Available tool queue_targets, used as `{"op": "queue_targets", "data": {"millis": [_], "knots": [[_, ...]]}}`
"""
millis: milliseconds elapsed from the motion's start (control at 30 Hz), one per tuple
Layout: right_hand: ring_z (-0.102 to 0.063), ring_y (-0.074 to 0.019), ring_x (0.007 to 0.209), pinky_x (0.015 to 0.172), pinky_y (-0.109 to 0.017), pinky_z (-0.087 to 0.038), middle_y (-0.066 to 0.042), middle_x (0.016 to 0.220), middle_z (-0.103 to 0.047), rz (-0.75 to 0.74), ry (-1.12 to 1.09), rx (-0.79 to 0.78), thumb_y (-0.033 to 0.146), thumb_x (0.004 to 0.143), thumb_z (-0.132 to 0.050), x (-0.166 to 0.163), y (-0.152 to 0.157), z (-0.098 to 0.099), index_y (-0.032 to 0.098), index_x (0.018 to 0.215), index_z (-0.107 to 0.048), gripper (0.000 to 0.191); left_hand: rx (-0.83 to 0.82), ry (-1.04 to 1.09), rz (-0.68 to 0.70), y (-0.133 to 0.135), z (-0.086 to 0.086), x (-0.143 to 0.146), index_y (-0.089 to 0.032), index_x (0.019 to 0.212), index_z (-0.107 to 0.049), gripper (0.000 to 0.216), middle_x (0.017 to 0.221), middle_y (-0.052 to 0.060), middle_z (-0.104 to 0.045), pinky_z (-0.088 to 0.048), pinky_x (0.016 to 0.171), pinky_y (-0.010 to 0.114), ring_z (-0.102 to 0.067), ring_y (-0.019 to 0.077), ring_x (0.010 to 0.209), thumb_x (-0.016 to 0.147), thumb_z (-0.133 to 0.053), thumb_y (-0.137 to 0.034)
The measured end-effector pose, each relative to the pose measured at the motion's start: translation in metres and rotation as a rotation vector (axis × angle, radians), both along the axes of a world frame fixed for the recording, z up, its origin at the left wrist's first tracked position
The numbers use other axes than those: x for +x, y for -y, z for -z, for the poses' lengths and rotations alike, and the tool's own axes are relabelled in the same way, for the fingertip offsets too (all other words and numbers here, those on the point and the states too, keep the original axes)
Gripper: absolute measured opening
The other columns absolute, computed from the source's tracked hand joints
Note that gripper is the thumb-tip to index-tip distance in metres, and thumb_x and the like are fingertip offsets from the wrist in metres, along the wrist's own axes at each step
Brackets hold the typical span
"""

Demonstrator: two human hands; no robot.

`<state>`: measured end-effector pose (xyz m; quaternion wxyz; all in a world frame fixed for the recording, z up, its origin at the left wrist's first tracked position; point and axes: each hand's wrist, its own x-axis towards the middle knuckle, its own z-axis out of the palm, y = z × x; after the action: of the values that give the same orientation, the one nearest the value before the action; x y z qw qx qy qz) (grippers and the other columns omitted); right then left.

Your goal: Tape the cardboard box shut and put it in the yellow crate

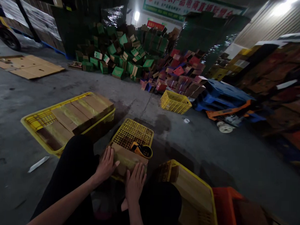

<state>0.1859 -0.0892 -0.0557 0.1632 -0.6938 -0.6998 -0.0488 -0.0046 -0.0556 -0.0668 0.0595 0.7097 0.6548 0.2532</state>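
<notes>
A taped cardboard box [122, 157] rests on an upturned yellow plastic crate [131, 131] between my knees. My left hand [106, 164] lies over the box's left end, fingers stretched out. On its near right side, my right hand [135, 181] presses with the fingers extended. Clear tape runs along the box between the two hands. Just behind the box, a yellow and black tape dispenser [141, 150] lies on the crate.
At left stands a yellow crate [27, 120] of taped boxes; another yellow crate [212, 195] with boxes and an orange crate [225, 205] are at right. A small yellow crate [175, 102], blue pallets [215, 92], an orange pallet jack [229, 111] and piled green cartons [118, 72] stand farther off.
</notes>
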Motion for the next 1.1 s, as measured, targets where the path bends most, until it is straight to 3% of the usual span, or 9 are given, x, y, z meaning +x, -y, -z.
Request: {"op": "queue_targets", "data": {"millis": [100,267,367,500,667,833,1100], "knots": [[-0.023,-0.0332,0.150,0.119,-0.057,-0.019,-0.021,0.159,-0.030,0.008,0.004,-0.007,0.054,0.102,-0.018,0.000,0.000,0.000,0.004,0.154,-0.032,0.073,0.039,-0.068,0.094,0.021,-0.003,0.018,-0.007,0.154,-0.029,0.070,0.158,0.025,-0.030,-0.027,0.117,0.057,-0.023,0.0365,0.150,0.098,-0.045,-0.044],[-0.024,-0.0320,0.149,0.119,-0.056,-0.019,-0.021,0.159,-0.030,-0.007,0.024,-0.032,0.051,0.103,-0.019,0.007,-0.003,0.010,0.006,0.154,-0.033,0.069,0.010,-0.032,0.278,0.048,0.001,0.059,-0.014,0.152,-0.038,0.057,0.158,0.018,-0.036,-0.031,0.117,0.054,-0.028,0.0329,0.148,0.099,-0.042,-0.033],[-0.022,-0.0296,0.150,0.119,-0.057,-0.019,-0.018,0.160,-0.030,-0.017,0.034,-0.042,0.035,0.103,-0.020,0.013,-0.004,0.017,0.009,0.154,-0.033,0.059,-0.022,0.053,0.329,0.050,-0.002,0.074,-0.015,0.148,-0.045,0.050,0.155,0.016,-0.041,-0.033,0.117,0.053,-0.033,0.0303,0.147,0.102,-0.037,-0.031],[-0.015,-0.0256,0.153,0.120,-0.056,-0.016,-0.012,0.162,-0.029,-0.028,0.037,-0.051,0.020,0.095,-0.026,0.019,-0.003,0.025,0.016,0.155,-0.033,0.061,-0.110,0.139,0.362,0.036,-0.015,0.082,-0.015,0.150,-0.041,0.052,0.156,0.014,-0.041,-0.031,0.118,0.052,-0.032,0.0271,0.148,0.104,-0.033,-0.037],[-0.014,-0.0251,0.153,0.121,-0.056,-0.013,-0.010,0.161,-0.031,-0.012,0.052,-0.042,0.015,0.091,-0.028,0.018,-0.003,0.028,0.017,0.154,-0.036,0.064,-0.189,0.103,0.453,0.012,-0.029,0.082,-0.021,0.154,-0.035,0.058,0.157,0.010,-0.040,-0.028,0.119,0.052,-0.031,0.0266,0.148,0.102,-0.037,-0.049],[-0.016,-0.0268,0.152,0.121,-0.054,-0.013,-0.012,0.161,-0.031,-0.015,0.062,-0.052,0.019,0.093,-0.029,0.014,-0.004,0.021,0.013,0.153,-0.038,0.061,-0.128,0.061,0.506,-0.001,-0.032,0.072,-0.025,0.153,-0.039,0.061,0.156,0.007,-0.042,-0.029,0.118,0.047,-0.035,0.0251,0.146,0.100,-0.040,-0.057],[-0.022,-0.0304,0.150,0.121,-0.053,-0.016,-0.017,0.160,-0.032,0.000,0.014,-0.069,0.037,0.101,-0.026,0.009,-0.003,0.008,0.005,0.153,-0.035,0.061,-0.019,-0.061,0.426,-0.011,-0.025,0.035,-0.024,0.150,-0.044,0.058,0.158,0.007,-0.039,-0.028,0.119,0.045,-0.034,0.0248,0.146,0.100,-0.042,-0.054]]}}
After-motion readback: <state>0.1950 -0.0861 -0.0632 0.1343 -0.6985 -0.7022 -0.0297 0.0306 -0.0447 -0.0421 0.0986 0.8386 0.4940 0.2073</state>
